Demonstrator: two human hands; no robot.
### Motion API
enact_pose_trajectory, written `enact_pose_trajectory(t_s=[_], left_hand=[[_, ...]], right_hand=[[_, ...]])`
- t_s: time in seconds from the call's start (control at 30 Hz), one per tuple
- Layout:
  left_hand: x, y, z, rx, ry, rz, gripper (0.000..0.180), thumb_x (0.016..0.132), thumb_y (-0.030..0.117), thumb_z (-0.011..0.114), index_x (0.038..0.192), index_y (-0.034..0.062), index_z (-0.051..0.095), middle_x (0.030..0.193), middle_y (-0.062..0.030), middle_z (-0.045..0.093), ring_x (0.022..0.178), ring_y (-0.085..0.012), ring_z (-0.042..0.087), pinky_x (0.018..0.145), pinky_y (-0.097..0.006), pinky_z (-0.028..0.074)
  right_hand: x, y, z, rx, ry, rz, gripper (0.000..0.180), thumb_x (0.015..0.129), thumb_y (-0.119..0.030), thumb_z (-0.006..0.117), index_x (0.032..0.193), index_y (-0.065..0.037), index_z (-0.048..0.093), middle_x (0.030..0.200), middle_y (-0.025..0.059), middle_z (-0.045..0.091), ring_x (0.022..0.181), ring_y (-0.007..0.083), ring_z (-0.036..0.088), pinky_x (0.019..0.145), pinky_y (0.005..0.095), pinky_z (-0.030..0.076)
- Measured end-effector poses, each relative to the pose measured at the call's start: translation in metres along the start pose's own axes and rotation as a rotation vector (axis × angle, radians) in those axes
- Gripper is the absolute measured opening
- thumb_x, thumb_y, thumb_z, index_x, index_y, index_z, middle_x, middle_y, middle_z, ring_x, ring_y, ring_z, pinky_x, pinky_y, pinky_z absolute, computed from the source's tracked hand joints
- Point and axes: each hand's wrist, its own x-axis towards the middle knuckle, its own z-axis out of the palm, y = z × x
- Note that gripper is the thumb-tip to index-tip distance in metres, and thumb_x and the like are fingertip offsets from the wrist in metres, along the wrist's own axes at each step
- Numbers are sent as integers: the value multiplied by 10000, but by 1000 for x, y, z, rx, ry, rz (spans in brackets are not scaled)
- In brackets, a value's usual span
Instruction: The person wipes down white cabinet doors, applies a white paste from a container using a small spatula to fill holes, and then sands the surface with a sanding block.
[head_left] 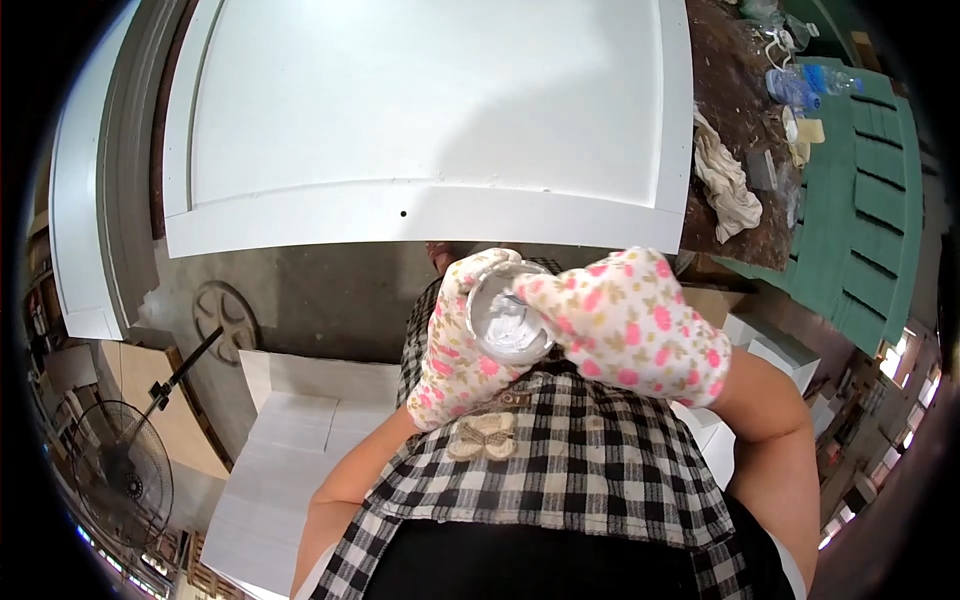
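Note:
My left hand [458,345], in a white glove with pink flowers, is wrapped round a small round tub [484,334]. Inside the tub lies thick white paste [512,328]. My right hand [625,318], in a matching glove, bends over the tub's rim with its fingers closed and reaching inside. What these fingers pinch is hidden. Beyond both hands lies a large white panel [400,110] with a raised frame and a small dark hole [403,213] near its front edge. A few small bumps mark the panel's near inner edge.
Right of the panel, a brown worktop [735,120] carries a crumpled cloth [725,180] and plastic bottles [800,85]. A green slatted panel [860,200] stands beyond it. At left are a standing fan [125,480], a round metal base [225,315] and white boards [280,450].

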Motion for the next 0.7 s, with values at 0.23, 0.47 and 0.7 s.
enact_pose_trajectory(t_s=[0.23, 0.47, 0.7], left_hand=[[-2, -1, -3, -2, 13, 8, 763, 679, 176, 835, 1306, 35, 424, 1223, -121, 487, 1142, -242, 522, 978, -354, 439], [-4, -3, -5, -6, 23, 3, 761, 682, 181, 834, 1307, 35, 426, 1220, -120, 490, 1141, -241, 523, 979, -354, 438], [-1, -5, 0, -15, 33, 82, 749, 687, 184, 833, 1304, 34, 435, 1215, -121, 496, 1139, -247, 525, 980, -357, 438]], right_hand=[[-1, -7, -9, -95, 142, -88, 259, 793, -132, 642, 1048, -85, 649, 716, 10, 635, 588, 165, 632, 521, 287, 510], [-2, 8, -1, 66, 90, -194, 216, 765, -137, 665, 977, -104, 639, 785, 47, 649, 715, 195, 669, 607, 325, 527], [-1, -1, -9, -32, -60, 6, 317, 765, -94, 607, 1081, -75, 625, 655, 62, 596, 623, 226, 633, 543, 337, 472]])
